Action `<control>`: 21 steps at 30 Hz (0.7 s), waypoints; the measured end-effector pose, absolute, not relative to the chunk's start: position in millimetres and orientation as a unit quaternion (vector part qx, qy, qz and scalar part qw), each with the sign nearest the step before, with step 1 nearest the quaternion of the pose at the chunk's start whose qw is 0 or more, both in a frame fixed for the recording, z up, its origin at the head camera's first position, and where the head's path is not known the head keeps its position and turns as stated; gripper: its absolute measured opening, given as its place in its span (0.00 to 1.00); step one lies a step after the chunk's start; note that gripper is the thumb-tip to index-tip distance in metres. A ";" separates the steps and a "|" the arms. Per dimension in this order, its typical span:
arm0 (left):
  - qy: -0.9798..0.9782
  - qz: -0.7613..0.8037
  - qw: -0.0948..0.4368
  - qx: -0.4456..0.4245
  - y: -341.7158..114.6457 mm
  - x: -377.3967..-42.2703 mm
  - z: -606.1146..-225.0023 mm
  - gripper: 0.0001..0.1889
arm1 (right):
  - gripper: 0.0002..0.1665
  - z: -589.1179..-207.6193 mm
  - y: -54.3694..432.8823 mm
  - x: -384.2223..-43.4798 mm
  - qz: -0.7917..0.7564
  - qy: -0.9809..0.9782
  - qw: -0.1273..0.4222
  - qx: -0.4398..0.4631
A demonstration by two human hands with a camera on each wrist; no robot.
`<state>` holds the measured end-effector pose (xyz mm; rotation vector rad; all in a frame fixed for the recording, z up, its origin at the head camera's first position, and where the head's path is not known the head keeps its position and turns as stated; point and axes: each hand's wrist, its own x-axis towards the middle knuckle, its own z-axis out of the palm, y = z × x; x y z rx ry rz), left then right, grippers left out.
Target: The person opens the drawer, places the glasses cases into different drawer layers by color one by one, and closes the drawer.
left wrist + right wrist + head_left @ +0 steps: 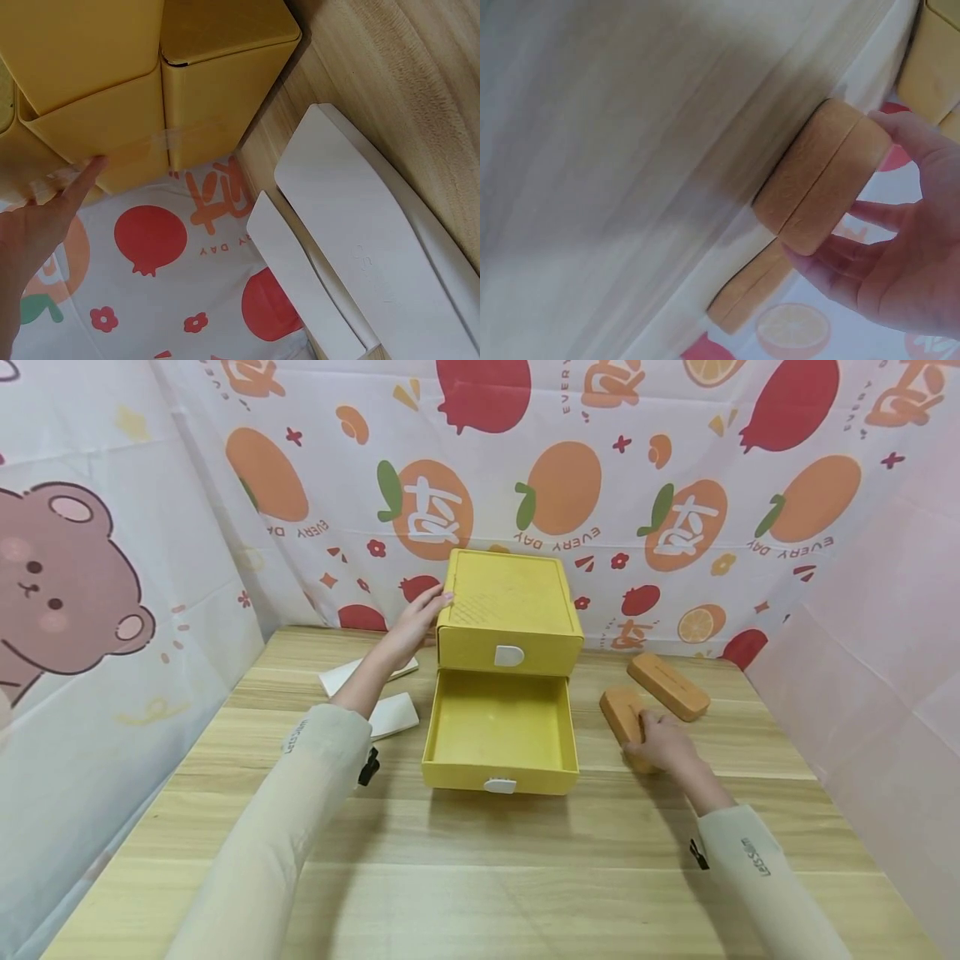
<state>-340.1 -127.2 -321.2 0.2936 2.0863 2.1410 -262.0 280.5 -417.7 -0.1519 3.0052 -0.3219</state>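
Observation:
A yellow two-drawer storage box [510,593] stands at the back of the table, its lower drawer [498,718] pulled out with a bare bottom and its upper drawer closed. My left hand [411,628] rests against the box's left side near the top; in the left wrist view a straight finger touches the yellow wall [112,135]. To the right of the box, my right hand [663,742] grips the near end of an orange-brown glasses case [622,714], thumb on one side and fingers on the other. A second orange-brown glasses case [669,687] lies just behind it.
Two white cases [393,716] lie left of the box, partly behind the left forearm; the left wrist view shows them side by side [352,225]. A printed cloth [487,468] hangs right behind the table, with more cloth at both sides.

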 end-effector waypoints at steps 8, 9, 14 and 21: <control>0.694 0.711 0.068 0.095 -127.1 -339.8 -320.9 0.34 | 0.45 -417.1 282.4 -261.4 -0.098 0.988 0.077 -0.092; 0.694 0.711 0.068 0.095 -127.0 -339.7 -320.8 0.34 | 0.45 -416.9 283.2 -261.4 -0.100 0.987 0.079 -0.097; 0.691 0.714 0.069 0.095 -127.1 -340.6 -321.0 0.34 | 0.45 -416.7 285.0 -262.0 -0.113 0.984 0.084 -0.109; 0.690 0.714 0.069 0.094 -126.0 -339.7 -321.1 0.33 | 0.45 -425.1 283.1 -265.2 -0.120 0.987 0.040 -0.099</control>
